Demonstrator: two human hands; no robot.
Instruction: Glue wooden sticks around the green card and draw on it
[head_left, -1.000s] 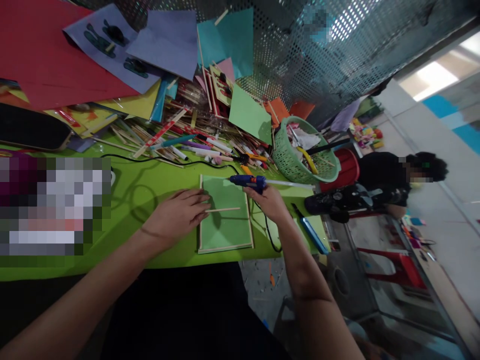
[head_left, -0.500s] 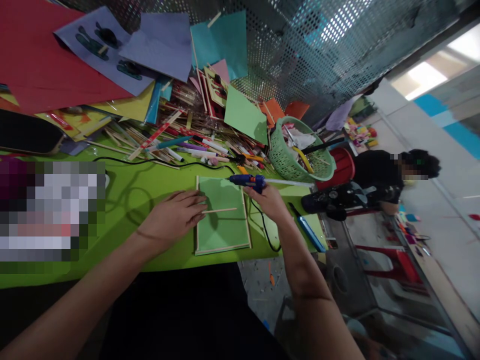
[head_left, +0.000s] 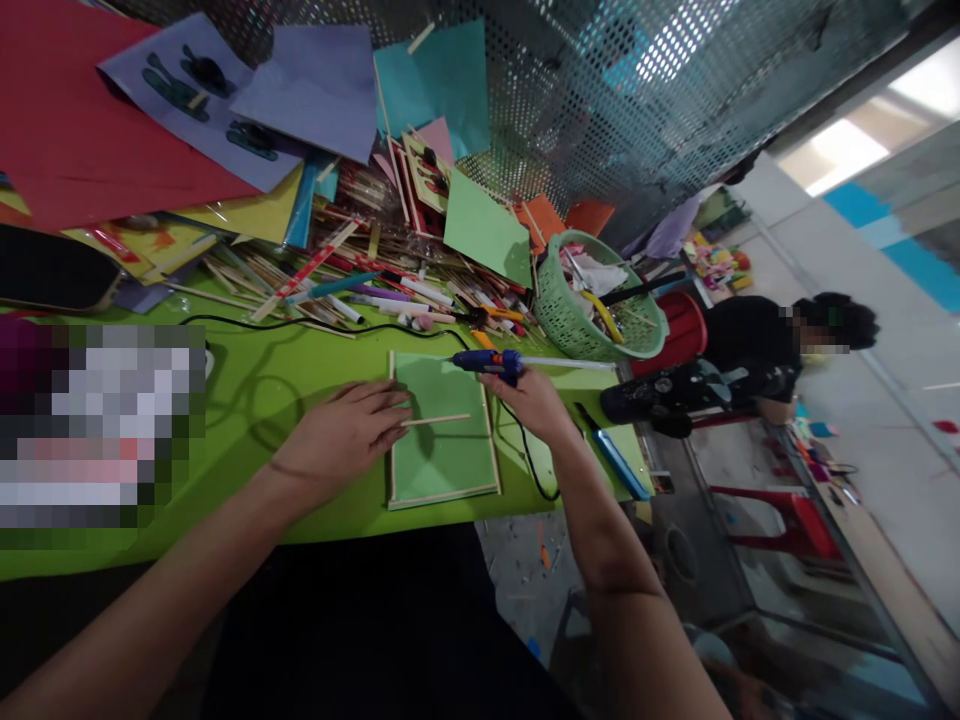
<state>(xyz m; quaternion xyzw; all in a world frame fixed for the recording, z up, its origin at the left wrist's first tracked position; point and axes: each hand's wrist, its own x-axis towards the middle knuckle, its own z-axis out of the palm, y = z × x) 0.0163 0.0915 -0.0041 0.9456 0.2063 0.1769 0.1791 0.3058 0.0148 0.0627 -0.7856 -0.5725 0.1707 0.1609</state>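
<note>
A green sheet (head_left: 442, 465) edged with thin wooden strips lies on the bright green table. My left hand (head_left: 349, 435) is at its left edge, fingers together, pinching the end of a short wooden stick (head_left: 446, 418) that extends over the sheet. In my right hand (head_left: 536, 400) is a blue glue gun (head_left: 487, 363), its nozzle pointing left above the sheet's upper part. A clear glue stick juts from the gun's back end. The gun's black cord (head_left: 529, 450) runs beside the sheet's right edge.
A heap of sticks, markers and coloured paper (head_left: 300, 80) covers the back. Behind my right hand stands a green basket (head_left: 551, 300) of tools. A blue cutter (head_left: 621, 465) lies at the right. A person (head_left: 750, 345) in dark clothes is farther right. The table's front edge is close.
The view has shifted very slightly. Both hands, the glue gun and the stick hold almost the same places over the green sheet.
</note>
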